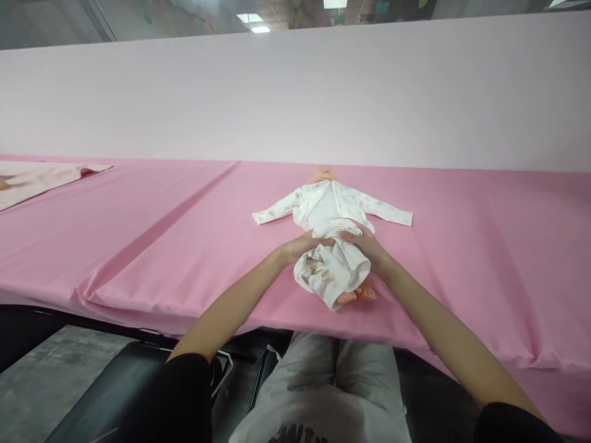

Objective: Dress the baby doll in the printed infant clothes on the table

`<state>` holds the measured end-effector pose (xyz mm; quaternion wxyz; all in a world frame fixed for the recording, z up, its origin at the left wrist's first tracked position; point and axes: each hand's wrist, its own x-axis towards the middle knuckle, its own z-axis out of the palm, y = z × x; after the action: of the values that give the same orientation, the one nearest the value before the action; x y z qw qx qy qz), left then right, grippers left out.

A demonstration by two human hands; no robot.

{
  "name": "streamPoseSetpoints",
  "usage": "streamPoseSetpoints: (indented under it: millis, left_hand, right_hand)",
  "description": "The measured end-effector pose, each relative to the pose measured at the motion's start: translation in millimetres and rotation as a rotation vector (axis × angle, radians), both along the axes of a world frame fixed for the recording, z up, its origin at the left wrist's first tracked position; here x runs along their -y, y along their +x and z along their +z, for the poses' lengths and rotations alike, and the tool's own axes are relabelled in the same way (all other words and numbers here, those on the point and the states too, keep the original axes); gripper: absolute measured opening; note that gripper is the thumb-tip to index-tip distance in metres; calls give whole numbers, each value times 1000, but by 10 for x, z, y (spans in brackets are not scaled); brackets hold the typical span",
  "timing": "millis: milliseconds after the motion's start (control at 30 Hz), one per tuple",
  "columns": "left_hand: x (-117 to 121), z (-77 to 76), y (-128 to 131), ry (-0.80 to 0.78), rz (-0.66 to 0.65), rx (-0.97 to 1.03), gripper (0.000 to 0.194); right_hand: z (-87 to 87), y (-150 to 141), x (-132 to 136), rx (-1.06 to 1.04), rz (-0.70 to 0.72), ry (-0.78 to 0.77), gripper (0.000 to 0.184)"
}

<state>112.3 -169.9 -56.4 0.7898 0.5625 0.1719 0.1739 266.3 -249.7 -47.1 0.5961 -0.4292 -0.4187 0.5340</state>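
Note:
A baby doll [325, 173] lies on its back on the pink cloth, its head toward the wall and its bare feet [355, 295] toward me. It wears a white long-sleeved top [318, 206] with a small print, the sleeves spread to both sides. White printed baby pants [325, 274] are bunched around its legs and hips. My left hand [305, 243] is closed on the left side of the pants' waist, thumb on top. My right hand [364, 243] grips the waistband from the right, its thumb over the fabric. Both hands' fingertips are partly hidden.
The pink cloth [184, 246] covers a long table with creases and a front edge near my lap. A pale cloth [41, 178] lies at the far left. Behind the table rises a white partition [295, 98]. A black chair [120, 381] stands below on the left.

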Motion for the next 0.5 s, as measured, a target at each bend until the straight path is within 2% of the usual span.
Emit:
streamPoseSetpoints:
  millis: [133,300,500]
  left_hand:
    - [-30,-42,5,-21,16,-15,48]
    - [-29,-42,20,-64,40,-26,43]
    - [-7,31,-11,-155,-15,-59,40]
  right_hand:
    - [10,-1,13,-13,21,6,38]
    - [-13,49,-3,-23,70,-18,55]
    - [1,28,-5,-80,1,-19,60]
